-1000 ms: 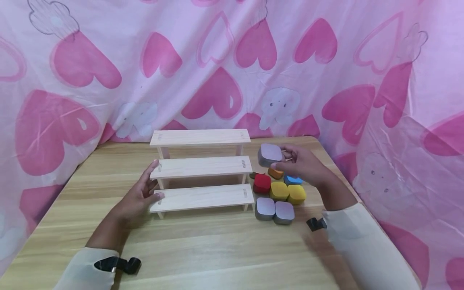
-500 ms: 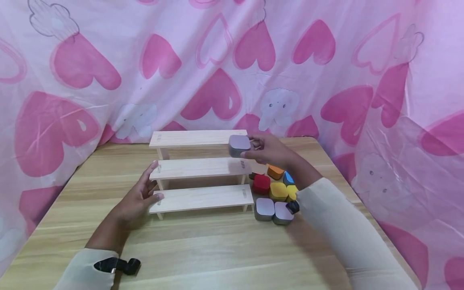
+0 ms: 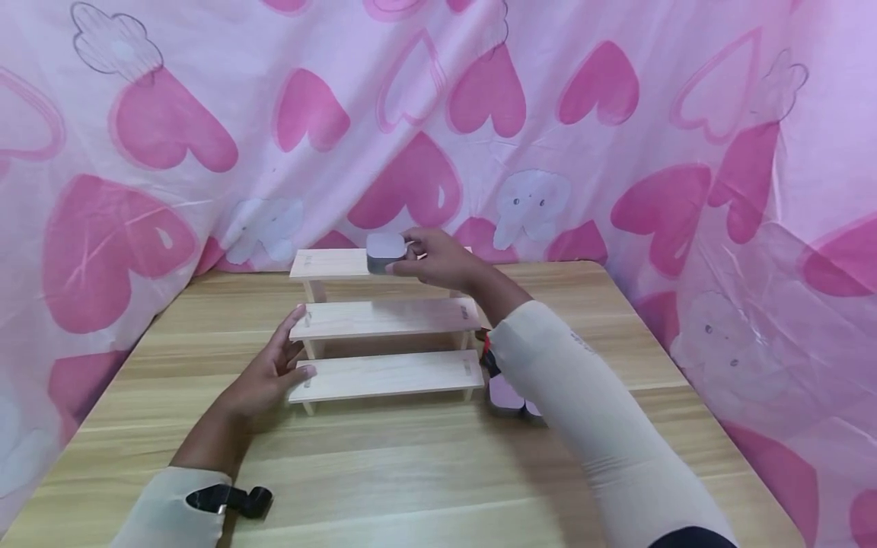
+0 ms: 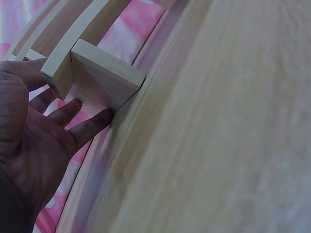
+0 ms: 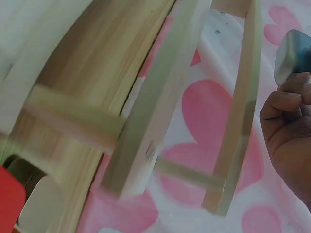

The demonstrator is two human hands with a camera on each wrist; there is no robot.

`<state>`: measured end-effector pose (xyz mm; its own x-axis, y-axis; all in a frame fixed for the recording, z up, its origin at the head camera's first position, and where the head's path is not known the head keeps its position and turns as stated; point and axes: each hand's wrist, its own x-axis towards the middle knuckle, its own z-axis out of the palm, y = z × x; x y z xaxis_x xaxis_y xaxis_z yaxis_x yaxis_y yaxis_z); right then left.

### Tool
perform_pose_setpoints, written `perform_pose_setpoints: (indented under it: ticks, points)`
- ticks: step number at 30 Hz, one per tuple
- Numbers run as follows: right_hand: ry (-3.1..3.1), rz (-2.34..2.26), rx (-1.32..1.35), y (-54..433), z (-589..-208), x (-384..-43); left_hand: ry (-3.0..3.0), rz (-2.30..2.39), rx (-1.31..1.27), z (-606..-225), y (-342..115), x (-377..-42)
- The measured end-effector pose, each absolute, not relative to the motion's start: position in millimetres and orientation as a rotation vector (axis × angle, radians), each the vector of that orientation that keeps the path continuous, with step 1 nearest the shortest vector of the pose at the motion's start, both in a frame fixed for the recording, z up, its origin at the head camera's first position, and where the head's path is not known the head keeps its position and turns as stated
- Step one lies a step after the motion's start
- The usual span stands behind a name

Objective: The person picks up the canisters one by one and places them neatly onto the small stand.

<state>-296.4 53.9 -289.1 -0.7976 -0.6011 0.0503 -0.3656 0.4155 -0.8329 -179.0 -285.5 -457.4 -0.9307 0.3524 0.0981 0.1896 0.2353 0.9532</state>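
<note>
A three-tier wooden step shelf (image 3: 387,373) stands on the table. At its left end is my left hand (image 3: 263,378), the thumb on the lowest board and the index finger at the middle one. In the left wrist view the fingers (image 4: 92,127) reach under a board to its support leg. My right hand (image 3: 441,260) pinches a grey rounded-square block (image 3: 386,253) with a pale lilac top. The block is at the top board (image 3: 329,262), left of its middle, overlapping it in the head view. The right wrist view shows the same block (image 5: 291,58) in the fingertips.
Beside the shelf's right end lie more lilac-topped grey blocks (image 3: 505,396), partly covered by the right sleeve (image 3: 582,411). A red block (image 5: 8,201) and a beige-topped one (image 5: 43,206) show there too. A pink heart-patterned cloth (image 3: 404,183) hangs behind the table (image 3: 384,472).
My right hand has carried the grey block leftward from above the other blocks to the top board. Its sleeve now covers most of those blocks. The left hand has stayed at the shelf.
</note>
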Motion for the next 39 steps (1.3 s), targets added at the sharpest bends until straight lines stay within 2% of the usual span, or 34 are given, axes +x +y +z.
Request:
perform_pose_setpoints:
  ticks: [21, 39]
  points:
    - [2.377, -1.260, -0.901, -19, -277, -315, 2.424, 1.707, 0.493, -455, -287, -182]
    - [2.471, -1.142, -0.972, -42, -287, -313, 2.406, 1.735, 0.558, -457, -288, -185]
